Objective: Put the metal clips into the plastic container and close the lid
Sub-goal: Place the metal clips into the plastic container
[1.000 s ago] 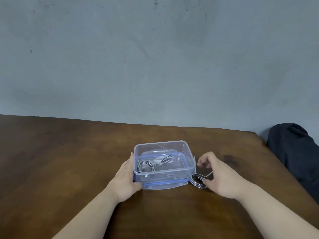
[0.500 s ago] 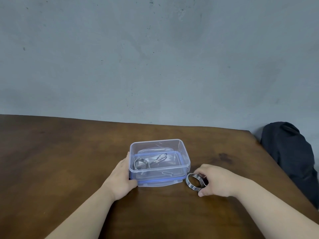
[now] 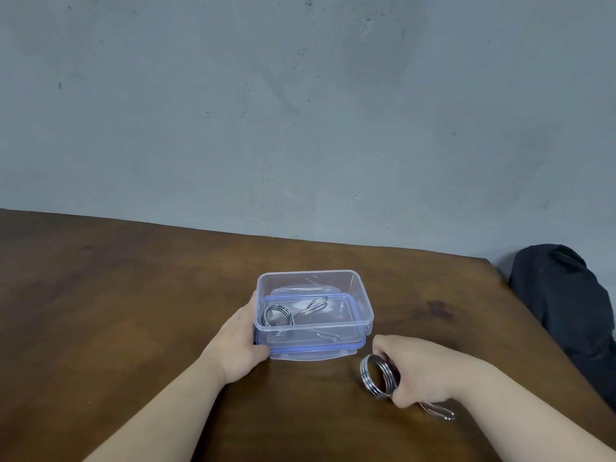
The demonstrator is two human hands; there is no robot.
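Observation:
A clear plastic container (image 3: 361, 306) stands open on the brown table, resting on its blue-rimmed lid (image 3: 313, 352). One coiled metal clip (image 3: 279, 315) lies inside it. My left hand (image 3: 238, 341) presses against the container's left wall. To the right of the container, my right hand (image 3: 423, 373) is closed around a second metal clip (image 3: 373, 378); its coil sticks out to the left and its wire handles (image 3: 440, 411) poke out below the hand. Whether the clip is off the table I cannot tell.
The wooden table (image 3: 133, 311) ends at a grey wall behind and at an edge on the right. A dark bag or cloth (image 3: 566, 311) sits beyond the right edge.
My right hand has closed on the second clip and drawn it nearer to me and to the right, away from the container. The left hand stays on the container.

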